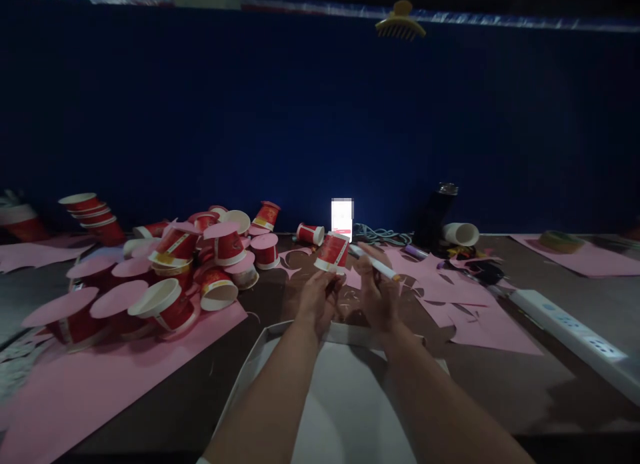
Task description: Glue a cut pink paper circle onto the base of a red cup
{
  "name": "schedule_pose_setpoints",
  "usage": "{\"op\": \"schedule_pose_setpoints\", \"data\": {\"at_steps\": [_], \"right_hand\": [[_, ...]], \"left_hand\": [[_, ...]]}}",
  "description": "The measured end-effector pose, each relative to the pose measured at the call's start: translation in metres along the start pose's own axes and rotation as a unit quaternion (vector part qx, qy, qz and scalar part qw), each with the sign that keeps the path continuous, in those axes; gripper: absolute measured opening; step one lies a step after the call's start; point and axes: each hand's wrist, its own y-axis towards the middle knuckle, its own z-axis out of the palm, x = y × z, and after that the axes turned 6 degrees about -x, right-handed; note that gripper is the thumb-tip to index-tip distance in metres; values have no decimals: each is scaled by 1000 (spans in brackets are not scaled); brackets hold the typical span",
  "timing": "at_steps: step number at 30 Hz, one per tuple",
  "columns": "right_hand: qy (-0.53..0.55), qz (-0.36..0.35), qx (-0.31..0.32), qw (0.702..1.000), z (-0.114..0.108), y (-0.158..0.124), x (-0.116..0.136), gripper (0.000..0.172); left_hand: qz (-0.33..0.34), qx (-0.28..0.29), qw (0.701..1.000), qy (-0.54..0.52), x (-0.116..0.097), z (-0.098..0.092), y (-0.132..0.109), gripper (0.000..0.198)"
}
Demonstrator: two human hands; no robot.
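Observation:
My left hand (319, 296) is closed round the base of a red paper cup (333, 252), held tilted above the table with its white rim toward the far side. My right hand (376, 287) grips a white pen-like stick (376, 264) whose tip points toward the cup. Both hands hover just beyond the far edge of a white shallow box (345, 334) that lies under my forearms. Pink paper scraps (440, 297) lie right of the hands.
A heap of red paper cups (200, 264) capped with pink discs fills the left, over a pink sheet (100, 384). A lit phone (342, 217), a dark bottle (437, 214), a white cup (461, 234), cables and a power strip (575, 334) sit behind and right. A blue wall backs the table.

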Motion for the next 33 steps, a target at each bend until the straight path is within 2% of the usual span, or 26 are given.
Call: {"op": "schedule_pose_setpoints", "data": {"at_steps": [3, 8, 33], "right_hand": [[-33, -50, 49, 997, -2, -1, 11, 19], [-72, -98, 59, 991, 1, -3, 7, 16], [-100, -92, 88, 987, 2, -5, 5, 17]], "left_hand": [[15, 17, 1000, -2, 2, -2, 2, 6], [36, 22, 999, 8, 6, -4, 5, 9], [30, 8, 999, 42, 3, -1, 1, 13]]}}
